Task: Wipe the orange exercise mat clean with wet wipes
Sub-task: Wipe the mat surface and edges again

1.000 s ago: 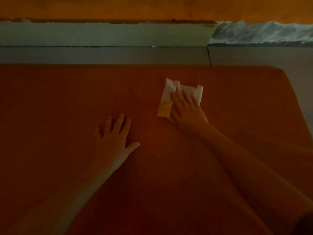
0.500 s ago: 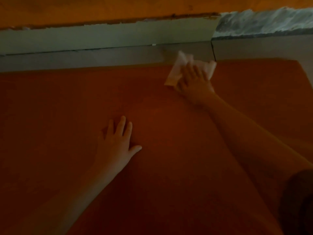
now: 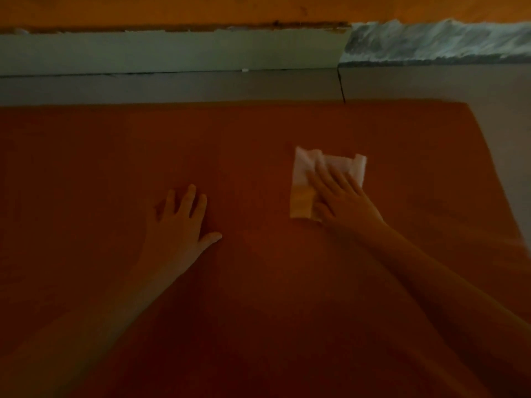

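Leaning over the orange exercise mat (image 3: 258, 297), we have both forearms stretched across it from its near edge. Our left hand (image 3: 179, 225) lies flat near the mat's middle, fingers straight and slightly spread, holding nothing; we judge it a brace. Further out and to its right, our right hand (image 3: 344, 201) presses flat on the wet wipe (image 3: 301, 179), fingers straight, not curled round it. The white wipe lies rumpled under palm and fingers, showing on the left and beyond the fingertips, nearer the mat's far right corner than any other. The fingers point toward the far edge, so bare mat lies ahead of the wipe, and the right hand is the one placed to push there. Beyond that edge run a grey floor strip (image 3: 172, 87) and a pale skirting board (image 3: 172, 53).
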Motion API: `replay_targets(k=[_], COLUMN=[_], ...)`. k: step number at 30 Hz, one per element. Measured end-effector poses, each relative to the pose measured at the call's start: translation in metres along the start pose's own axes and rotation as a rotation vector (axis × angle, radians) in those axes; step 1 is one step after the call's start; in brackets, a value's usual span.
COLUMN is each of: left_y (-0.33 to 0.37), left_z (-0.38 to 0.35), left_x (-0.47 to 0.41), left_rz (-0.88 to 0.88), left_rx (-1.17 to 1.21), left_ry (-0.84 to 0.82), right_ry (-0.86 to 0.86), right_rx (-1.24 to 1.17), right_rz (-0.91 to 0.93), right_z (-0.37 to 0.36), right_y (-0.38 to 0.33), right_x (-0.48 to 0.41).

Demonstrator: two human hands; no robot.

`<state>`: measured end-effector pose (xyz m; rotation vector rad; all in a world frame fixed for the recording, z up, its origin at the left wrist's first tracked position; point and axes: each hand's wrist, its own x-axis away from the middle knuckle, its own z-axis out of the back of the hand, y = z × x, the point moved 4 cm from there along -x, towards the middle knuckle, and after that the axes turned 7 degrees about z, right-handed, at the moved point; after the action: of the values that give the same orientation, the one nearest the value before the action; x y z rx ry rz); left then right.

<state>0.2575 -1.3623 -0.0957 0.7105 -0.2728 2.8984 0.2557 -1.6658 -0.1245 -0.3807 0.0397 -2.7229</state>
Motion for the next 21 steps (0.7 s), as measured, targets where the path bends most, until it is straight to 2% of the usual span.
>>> replay_targets(k=[3,5,6,9,12,14,18,21], left_y=[-0.001,-0.002,-0.002,-0.003,-0.003,-0.003,0.004,0.011], left_z=[0.001,0.001,0.001,-0.001,-0.005,-0.010,-0.020,-0.027], left_x=[0.001,0.001,0.001,0.001,0.008,0.021,0.057,0.080], left_rz=[-0.009,-0.022,-0.024,-0.016,-0.024,-0.034,-0.073,-0.082], left_rx=[-0.013,-0.001,0.004,0.020,0.023,0.035,0.017,-0.005], left_ry=[-0.009,-0.015,-0.023,-0.029,-0.038,-0.071,-0.144,-0.181], right_ry=[-0.015,-0.009,-0.001,0.039,-0.009,-0.032,-0.057,-0.043], right_rx=[0.005,0.003,-0.018,-0.028,0.001,-0.015,-0.121,-0.222], right_rz=[-0.282,-0.352,-0.316,-0.005,0.181,0.109,-0.215,-0.213], right_z=[0.002,0.001,0.000,-0.012,-0.024,-0.023,-0.020,-0.013], right_y=[0.002,-0.027,-0.046,-0.099,-0.095,-0.071,-0.051,-0.090], right_x=[0.001,-0.002,-0.002,0.019,0.058,0.079,0.103,0.111])
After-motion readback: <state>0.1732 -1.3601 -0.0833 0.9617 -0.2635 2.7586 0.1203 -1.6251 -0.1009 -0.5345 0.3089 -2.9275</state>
